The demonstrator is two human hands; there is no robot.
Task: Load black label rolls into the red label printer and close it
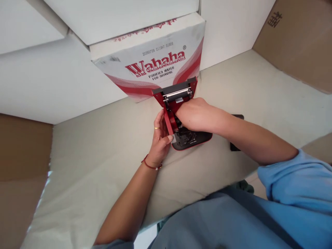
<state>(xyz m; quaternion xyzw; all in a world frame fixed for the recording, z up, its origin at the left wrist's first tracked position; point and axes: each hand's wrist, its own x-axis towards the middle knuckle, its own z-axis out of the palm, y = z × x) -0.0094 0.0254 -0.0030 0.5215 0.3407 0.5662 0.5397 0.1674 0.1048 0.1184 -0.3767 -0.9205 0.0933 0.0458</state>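
A small red and black device [192, 141] lies on a pale cloth-covered table [103, 166], its red lid [176, 93] raised and showing a metal roller. My left hand [159, 140] grips the device's left edge, thumb pressed on the side; it wears a gold ring and a red string bracelet. My right hand [193, 114] reaches into the open compartment with fingers curled down inside; what they touch is hidden.
A white and red Wahaha water carton [153, 58] stands just behind the device against a white wall. Brown cardboard [301, 38] leans at the right and another brown piece [20, 173] at the left. A dark object [234, 147] peeks out under my right forearm.
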